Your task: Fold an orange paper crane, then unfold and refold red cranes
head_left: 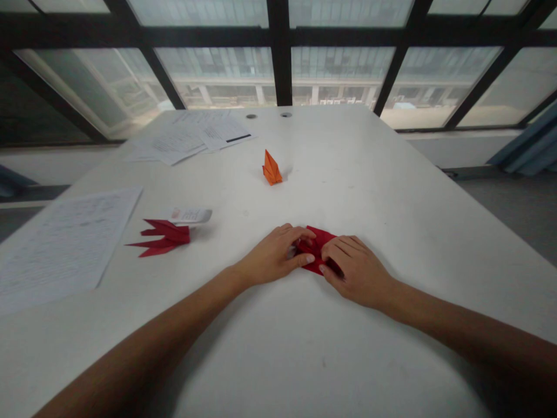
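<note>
A piece of red origami paper (319,235) lies on the white table, partly covered by both hands. My left hand (282,251) grips its left side, thumb and fingers curled around the edge. On the right side, my right hand (354,267) is closed with bent fingers pressing the paper. Folds show between the hands, though much of the sheet is hidden beneath the fingers. Left of my hands rests a dark red folded paper piece (167,237) with several pointed tips. Farther back stands an orange folded paper figure (272,169), apart from both hands.
Behind the dark red piece lies a small white and grey packet or eraser (191,216). A printed sheet (65,244) covers the table's left side. Several papers (187,139) overlap at the far left. Large windows with dark frames (278,52) stand beyond the table (278,348).
</note>
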A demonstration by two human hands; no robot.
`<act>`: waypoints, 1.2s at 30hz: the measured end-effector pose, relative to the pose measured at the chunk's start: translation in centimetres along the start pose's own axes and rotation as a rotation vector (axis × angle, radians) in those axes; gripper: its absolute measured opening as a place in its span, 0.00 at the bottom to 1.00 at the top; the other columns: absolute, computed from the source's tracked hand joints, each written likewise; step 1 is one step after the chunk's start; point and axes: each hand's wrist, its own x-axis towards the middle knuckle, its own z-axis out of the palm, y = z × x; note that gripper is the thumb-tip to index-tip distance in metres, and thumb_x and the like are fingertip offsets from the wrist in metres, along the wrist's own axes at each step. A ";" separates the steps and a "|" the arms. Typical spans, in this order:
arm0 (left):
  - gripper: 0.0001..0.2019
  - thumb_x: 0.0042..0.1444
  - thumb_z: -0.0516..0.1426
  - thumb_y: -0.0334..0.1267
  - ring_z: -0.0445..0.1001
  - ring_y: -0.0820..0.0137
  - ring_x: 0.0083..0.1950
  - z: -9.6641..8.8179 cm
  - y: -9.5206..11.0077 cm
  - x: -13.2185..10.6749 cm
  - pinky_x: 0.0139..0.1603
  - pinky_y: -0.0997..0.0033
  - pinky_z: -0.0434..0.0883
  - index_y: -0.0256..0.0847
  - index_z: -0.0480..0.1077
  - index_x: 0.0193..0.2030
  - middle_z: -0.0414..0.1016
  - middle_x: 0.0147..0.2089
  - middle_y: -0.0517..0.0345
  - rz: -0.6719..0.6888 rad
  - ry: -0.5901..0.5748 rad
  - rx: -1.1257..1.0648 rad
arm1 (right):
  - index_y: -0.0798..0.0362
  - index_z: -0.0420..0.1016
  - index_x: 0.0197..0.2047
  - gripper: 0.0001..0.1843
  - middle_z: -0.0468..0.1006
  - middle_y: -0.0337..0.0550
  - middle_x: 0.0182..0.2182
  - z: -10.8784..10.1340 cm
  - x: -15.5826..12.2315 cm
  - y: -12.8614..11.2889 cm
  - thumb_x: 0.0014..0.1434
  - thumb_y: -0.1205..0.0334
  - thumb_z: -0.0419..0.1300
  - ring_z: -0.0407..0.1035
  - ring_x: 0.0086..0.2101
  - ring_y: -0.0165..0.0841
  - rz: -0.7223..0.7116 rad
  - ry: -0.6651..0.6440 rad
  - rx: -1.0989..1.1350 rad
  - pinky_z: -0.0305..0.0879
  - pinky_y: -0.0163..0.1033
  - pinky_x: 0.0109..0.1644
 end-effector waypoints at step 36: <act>0.20 0.66 0.56 0.36 0.66 0.54 0.61 1.6 0.3 0.1 0.66 0.48 0.68 0.38 0.65 0.63 0.72 0.61 0.45 -0.135 0.168 0.300 | 0.49 0.81 0.40 0.02 0.83 0.42 0.45 -1.1 0.5 0.9 0.63 0.61 0.67 0.72 0.48 0.39 -0.080 -0.129 0.139 0.62 0.50 0.56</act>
